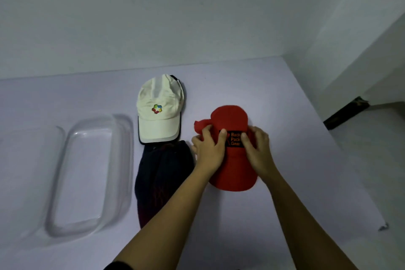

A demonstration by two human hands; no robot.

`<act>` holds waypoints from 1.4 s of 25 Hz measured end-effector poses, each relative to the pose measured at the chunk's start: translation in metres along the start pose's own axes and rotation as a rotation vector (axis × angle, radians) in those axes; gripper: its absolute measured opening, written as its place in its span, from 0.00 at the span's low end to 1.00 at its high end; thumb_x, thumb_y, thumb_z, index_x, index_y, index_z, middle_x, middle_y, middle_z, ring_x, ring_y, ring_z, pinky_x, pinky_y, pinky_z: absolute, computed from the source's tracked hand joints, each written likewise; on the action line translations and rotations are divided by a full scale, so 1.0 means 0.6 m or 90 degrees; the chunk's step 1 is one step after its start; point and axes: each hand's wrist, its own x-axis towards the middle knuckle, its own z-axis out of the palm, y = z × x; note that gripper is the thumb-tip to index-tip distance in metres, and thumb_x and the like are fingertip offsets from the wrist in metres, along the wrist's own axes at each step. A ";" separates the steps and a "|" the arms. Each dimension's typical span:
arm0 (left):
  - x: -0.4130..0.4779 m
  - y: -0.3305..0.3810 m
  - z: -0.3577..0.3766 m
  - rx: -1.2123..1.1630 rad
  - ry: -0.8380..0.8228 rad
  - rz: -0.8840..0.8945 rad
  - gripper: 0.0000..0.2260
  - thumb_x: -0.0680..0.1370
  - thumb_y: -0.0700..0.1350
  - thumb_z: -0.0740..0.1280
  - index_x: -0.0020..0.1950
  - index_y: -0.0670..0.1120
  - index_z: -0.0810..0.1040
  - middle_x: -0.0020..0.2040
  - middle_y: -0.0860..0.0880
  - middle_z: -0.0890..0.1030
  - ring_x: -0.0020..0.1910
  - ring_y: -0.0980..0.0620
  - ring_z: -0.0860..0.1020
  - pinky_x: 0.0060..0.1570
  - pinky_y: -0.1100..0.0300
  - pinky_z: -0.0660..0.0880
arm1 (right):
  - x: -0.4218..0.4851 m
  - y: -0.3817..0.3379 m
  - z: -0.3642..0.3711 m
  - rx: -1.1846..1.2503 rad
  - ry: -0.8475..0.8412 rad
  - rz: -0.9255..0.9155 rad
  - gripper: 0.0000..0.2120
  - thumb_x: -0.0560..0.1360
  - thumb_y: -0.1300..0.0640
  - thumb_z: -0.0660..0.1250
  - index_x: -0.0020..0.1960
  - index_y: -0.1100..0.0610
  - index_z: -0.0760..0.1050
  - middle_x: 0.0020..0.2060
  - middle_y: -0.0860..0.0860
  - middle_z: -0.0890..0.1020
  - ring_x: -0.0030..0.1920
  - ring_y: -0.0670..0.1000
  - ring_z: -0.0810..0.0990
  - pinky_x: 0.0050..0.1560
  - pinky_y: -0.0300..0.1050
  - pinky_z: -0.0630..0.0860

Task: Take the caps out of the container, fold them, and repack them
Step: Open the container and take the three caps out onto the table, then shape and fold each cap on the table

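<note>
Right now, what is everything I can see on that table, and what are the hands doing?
Red cap: one, red with a black label, right of centre, under both hands.
White cap: one, cream with a colourful logo, centre, far side.
Dark cap: one, navy-black, just in front of the white cap.
Clear container: one, transparent, left, nothing in it.
Dark object: one, black, beyond the table's right edge; too unclear to name.
Table: one, pale lilac.
Left hand: pinching the red cap's left side.
Right hand: pressing on the label.
</note>
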 end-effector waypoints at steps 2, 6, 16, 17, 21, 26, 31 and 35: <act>0.019 -0.021 0.029 0.029 0.000 -0.021 0.24 0.79 0.59 0.55 0.74 0.55 0.58 0.73 0.39 0.56 0.74 0.40 0.52 0.70 0.42 0.55 | 0.011 0.041 -0.001 -0.011 -0.066 0.029 0.22 0.78 0.54 0.61 0.71 0.52 0.63 0.70 0.53 0.62 0.70 0.49 0.62 0.70 0.45 0.59; 0.054 -0.063 0.055 0.102 0.010 -0.021 0.24 0.81 0.57 0.50 0.76 0.56 0.53 0.77 0.38 0.50 0.76 0.38 0.48 0.72 0.42 0.49 | 0.040 0.092 0.024 -0.101 -0.139 -0.012 0.25 0.80 0.50 0.56 0.75 0.50 0.55 0.75 0.52 0.58 0.75 0.50 0.54 0.74 0.48 0.54; 0.010 -0.073 0.001 0.128 -0.017 0.160 0.25 0.83 0.49 0.49 0.77 0.46 0.43 0.78 0.45 0.43 0.77 0.50 0.44 0.74 0.59 0.43 | -0.004 0.067 0.046 -0.189 0.020 -0.107 0.23 0.81 0.54 0.52 0.75 0.55 0.54 0.76 0.54 0.53 0.76 0.50 0.49 0.72 0.43 0.49; -0.018 -0.080 -0.026 0.132 -0.004 0.204 0.24 0.83 0.48 0.49 0.77 0.46 0.44 0.78 0.48 0.44 0.77 0.54 0.45 0.73 0.65 0.43 | -0.033 0.061 0.053 -0.192 0.038 -0.159 0.23 0.80 0.57 0.53 0.74 0.56 0.57 0.75 0.52 0.57 0.75 0.48 0.52 0.73 0.39 0.50; -0.119 -0.176 -0.140 0.185 0.099 0.275 0.22 0.82 0.45 0.51 0.75 0.48 0.50 0.75 0.55 0.51 0.75 0.60 0.50 0.69 0.76 0.45 | -0.179 0.052 0.113 -0.214 -0.237 -0.227 0.36 0.69 0.69 0.58 0.75 0.56 0.54 0.75 0.46 0.52 0.76 0.45 0.48 0.74 0.36 0.49; -0.176 -0.327 -0.221 0.306 -0.060 0.254 0.34 0.71 0.47 0.53 0.76 0.47 0.46 0.77 0.51 0.42 0.76 0.59 0.40 0.75 0.60 0.49 | -0.265 0.087 0.192 -0.428 -0.450 -0.249 0.48 0.70 0.59 0.64 0.74 0.53 0.30 0.72 0.52 0.28 0.74 0.53 0.31 0.74 0.45 0.45; -0.162 -0.337 -0.210 0.444 -0.077 0.247 0.40 0.75 0.47 0.64 0.76 0.49 0.39 0.75 0.45 0.41 0.76 0.45 0.41 0.72 0.43 0.60 | -0.279 0.078 0.218 -0.438 -0.392 -0.261 0.37 0.77 0.50 0.54 0.72 0.59 0.32 0.72 0.57 0.33 0.74 0.58 0.34 0.75 0.50 0.43; -0.180 -0.301 -0.200 0.428 -0.030 0.249 0.31 0.80 0.40 0.58 0.73 0.52 0.39 0.76 0.42 0.38 0.76 0.42 0.39 0.70 0.45 0.62 | -0.271 0.054 0.214 -0.408 -0.252 -0.221 0.42 0.74 0.59 0.65 0.72 0.56 0.35 0.75 0.56 0.41 0.76 0.57 0.49 0.72 0.49 0.57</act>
